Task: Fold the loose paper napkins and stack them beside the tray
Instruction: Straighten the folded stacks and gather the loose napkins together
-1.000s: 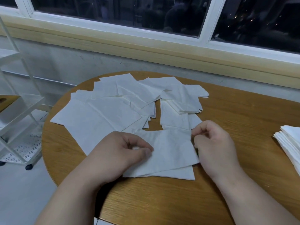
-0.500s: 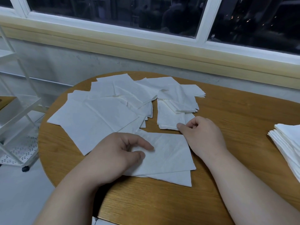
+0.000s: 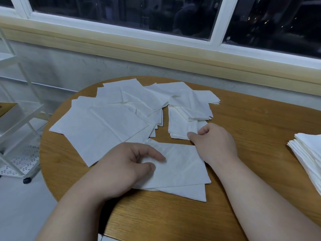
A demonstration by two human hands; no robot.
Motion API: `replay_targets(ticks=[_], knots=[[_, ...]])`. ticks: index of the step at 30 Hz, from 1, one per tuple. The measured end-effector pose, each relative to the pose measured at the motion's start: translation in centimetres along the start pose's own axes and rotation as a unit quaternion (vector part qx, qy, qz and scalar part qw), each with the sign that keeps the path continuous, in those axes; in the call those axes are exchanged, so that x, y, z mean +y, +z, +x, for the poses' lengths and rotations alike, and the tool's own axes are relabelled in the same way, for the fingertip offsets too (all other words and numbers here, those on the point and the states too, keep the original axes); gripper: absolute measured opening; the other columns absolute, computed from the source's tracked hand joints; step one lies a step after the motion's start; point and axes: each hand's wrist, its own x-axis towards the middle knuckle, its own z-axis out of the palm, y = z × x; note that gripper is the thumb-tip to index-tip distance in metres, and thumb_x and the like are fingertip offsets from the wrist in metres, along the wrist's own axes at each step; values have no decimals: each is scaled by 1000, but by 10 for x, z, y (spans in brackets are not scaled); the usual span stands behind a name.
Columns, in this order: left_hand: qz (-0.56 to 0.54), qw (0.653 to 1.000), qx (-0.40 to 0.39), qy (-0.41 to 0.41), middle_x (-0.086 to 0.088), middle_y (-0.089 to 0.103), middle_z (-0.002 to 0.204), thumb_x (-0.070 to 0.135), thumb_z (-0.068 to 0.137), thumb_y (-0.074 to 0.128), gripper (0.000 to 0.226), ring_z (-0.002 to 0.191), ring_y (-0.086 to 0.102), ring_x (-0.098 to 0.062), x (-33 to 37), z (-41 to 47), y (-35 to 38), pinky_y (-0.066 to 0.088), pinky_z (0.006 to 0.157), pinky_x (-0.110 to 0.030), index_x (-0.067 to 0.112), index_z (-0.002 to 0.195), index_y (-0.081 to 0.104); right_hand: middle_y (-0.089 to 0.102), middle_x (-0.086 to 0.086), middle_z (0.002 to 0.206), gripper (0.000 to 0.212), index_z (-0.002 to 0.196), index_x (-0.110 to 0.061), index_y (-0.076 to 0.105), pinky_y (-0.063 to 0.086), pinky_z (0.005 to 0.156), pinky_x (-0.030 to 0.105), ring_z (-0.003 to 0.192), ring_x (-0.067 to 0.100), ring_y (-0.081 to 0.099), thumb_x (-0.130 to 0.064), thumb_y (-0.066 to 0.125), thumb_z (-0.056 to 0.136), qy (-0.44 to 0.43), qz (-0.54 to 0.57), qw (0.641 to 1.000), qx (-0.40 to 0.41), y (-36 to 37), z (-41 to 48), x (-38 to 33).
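Table: a round wooden table [image 3: 173, 214] with paper on its far-left half, its near middle and its right edge.
Folded napkin: a white folded napkin [image 3: 182, 167] lies flat near the middle of the table. Its upper layer sits askew, so a strip of the lower layer shows along the near edge.
Left hand: the left hand [image 3: 125, 169] rests on the left end of the folded napkin. The forefinger and thumb tips lie on top of the paper, a little apart, and the other fingers are loosely curled under the palm.
Right hand: the right hand [image 3: 215, 143] covers the far-right corner of the folded napkin. Its fingers are curled, and the forefinger tip touches the near edge of the small pile. I cannot tell whether it pinches any paper.
Small pile: a small pile [image 3: 180, 126] of napkins lies just beyond the right hand.
Loose napkins: the loose napkins [image 3: 107, 124] are spread open and overlapping across the far-left part of the table.
Stack: a stack of folded napkins [image 3: 307, 153] sits at the right edge of the table, well apart from both hands and partly cut off by the picture edge.
Left of the table: a white wheeled rack [image 3: 19, 119] stands on the floor.
Far side: a white-framed window [image 3: 215, 20], dark outside.
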Motion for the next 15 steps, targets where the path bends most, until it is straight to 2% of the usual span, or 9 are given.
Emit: replay_targets(ticks=[11, 15], knots=[[7, 1000, 0, 7, 8, 26, 48, 13, 89, 68, 33, 46, 25, -12, 2, 0, 0, 22, 46, -22, 45, 89, 76, 60, -11, 86, 21, 78, -30, 53, 50, 88, 46, 85, 17, 59, -35, 72, 84, -11, 60, 998, 28, -1, 0, 3], [11, 1000, -2, 9, 9, 25, 48, 13, 89, 69, 32, 45, 24, -10, 2, 0, -1, 21, 45, -20, 44, 89, 76, 60, -10, 86, 18, 76, -30, 53, 50, 89, 46, 83, 16, 57, -28, 69, 84, -17, 65, 997, 35, -1, 0, 3]])
